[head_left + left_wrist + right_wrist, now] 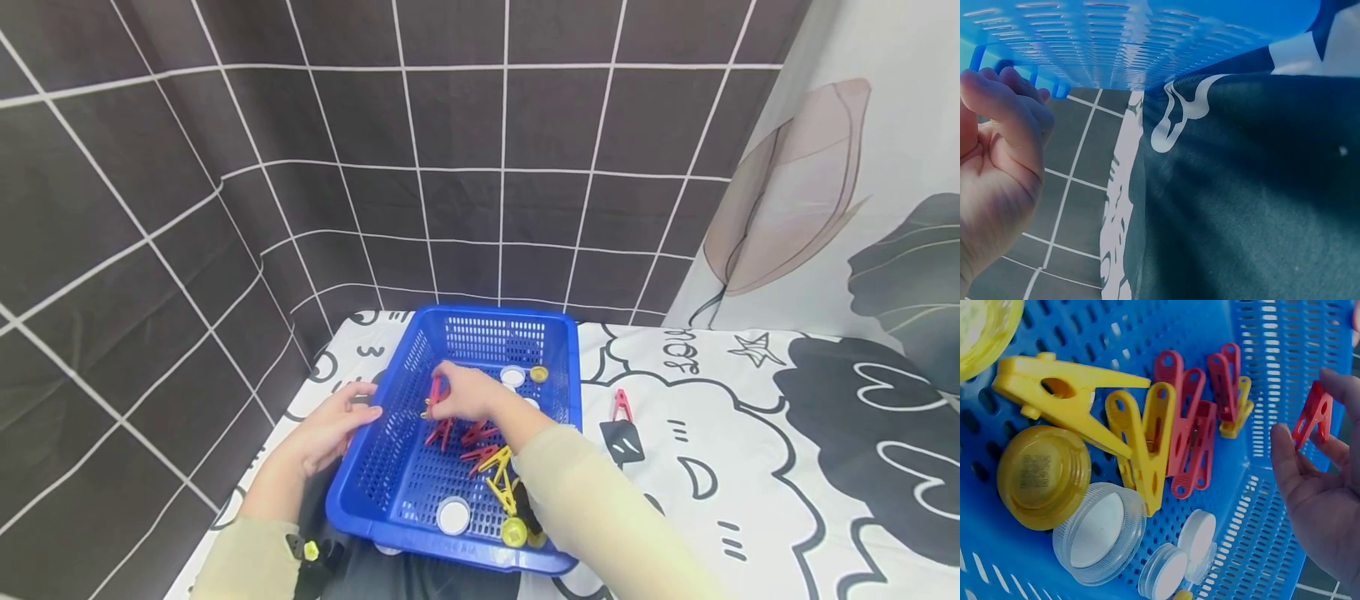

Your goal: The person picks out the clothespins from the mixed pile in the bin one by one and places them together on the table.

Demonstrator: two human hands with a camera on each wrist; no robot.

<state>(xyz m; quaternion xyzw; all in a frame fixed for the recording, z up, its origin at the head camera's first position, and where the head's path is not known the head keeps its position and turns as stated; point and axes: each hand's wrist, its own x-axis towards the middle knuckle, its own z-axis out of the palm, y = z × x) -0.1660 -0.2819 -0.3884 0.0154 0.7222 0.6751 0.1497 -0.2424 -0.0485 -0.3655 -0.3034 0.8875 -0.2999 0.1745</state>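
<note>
Steeply slanting long axis, red clip (1309, 412), legs lowermost in right-wrist view, pinched by right grip (468, 393)

Red clip (1314, 402) (in right hand (468, 393))

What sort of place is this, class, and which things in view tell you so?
Probably a draped indoor corner set up for handling small items. The clues are the dark grid-patterned fabric behind, the cartoon-print cloth below, and the blue plastic basket holding clothespins.
</note>
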